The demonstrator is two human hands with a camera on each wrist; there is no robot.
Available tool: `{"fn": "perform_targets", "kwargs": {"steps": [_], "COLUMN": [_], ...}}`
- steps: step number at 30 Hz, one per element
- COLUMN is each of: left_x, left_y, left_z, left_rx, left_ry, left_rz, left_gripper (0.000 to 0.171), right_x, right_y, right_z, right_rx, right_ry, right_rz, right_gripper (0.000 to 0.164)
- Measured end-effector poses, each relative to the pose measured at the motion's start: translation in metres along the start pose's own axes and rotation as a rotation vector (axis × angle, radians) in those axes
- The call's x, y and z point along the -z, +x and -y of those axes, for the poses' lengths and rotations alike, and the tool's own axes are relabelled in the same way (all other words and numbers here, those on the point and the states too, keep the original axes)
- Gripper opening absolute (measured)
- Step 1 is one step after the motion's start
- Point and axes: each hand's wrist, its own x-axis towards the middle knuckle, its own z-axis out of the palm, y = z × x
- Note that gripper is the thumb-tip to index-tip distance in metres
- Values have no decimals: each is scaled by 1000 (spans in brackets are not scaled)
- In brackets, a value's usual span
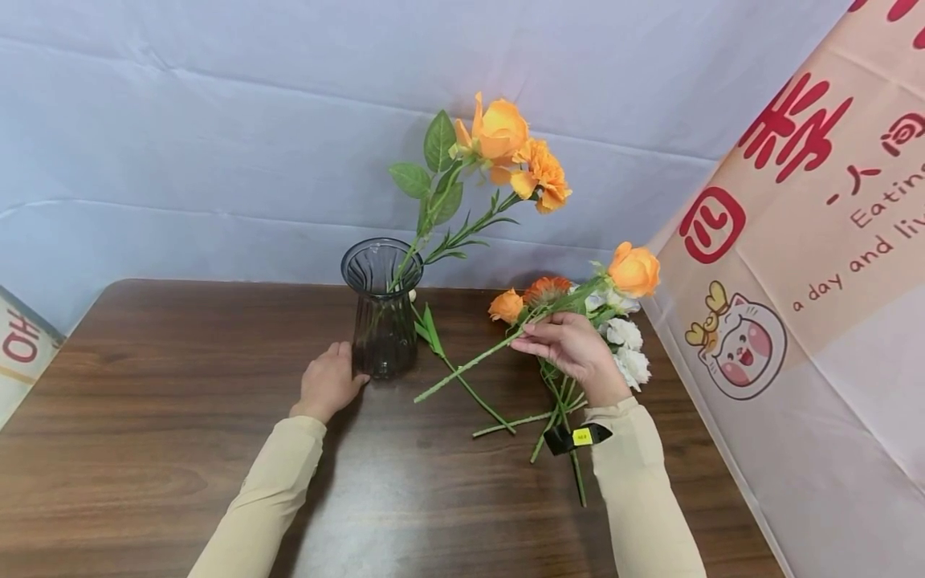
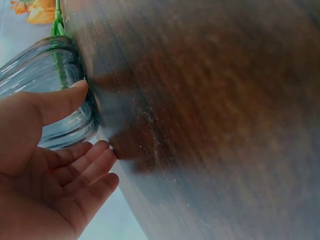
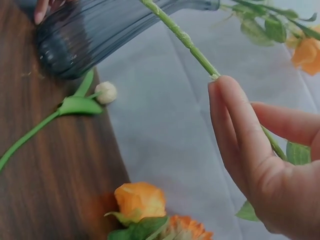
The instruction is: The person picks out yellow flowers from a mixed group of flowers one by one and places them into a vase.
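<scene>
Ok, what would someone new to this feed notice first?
Probably the orange rose and ruffled orange flower leaning right above the gray glass vase, whose base the left hand holds. Next, another orange rose, its stem pinched in the right hand above loose flowers on the table's right side. The red-lettered banner at far right also stands out.

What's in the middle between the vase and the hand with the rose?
In the head view, a loose leafy stem lies on the table, and the held rose's stem stretches into that gap too.
</scene>
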Motion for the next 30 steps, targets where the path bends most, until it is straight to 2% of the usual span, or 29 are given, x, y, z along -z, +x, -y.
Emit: {"fn": "perform_targets", "kwargs": {"steps": [7,13,22,30], "left_x": [0,0,-1,-1], "left_y": [-1,0,0,0], "left_z": [0,1,1,1], "left_rx": [2,1,-16,-18], "left_ry": [-4,-8,-1,1], "left_rz": [0,-9,-22,-24], "left_gripper": [60,60,58,58], "right_x": [-14,-26,-40,-49], "right_y": [-1,2,8,11], "right_z": [12,19,32,42], "right_rx": [33,58,96,108], "right_ry": [-10,-2,87,183], "right_rz": [2,7,2,-16], "right_gripper": [9,11,7,15]}}
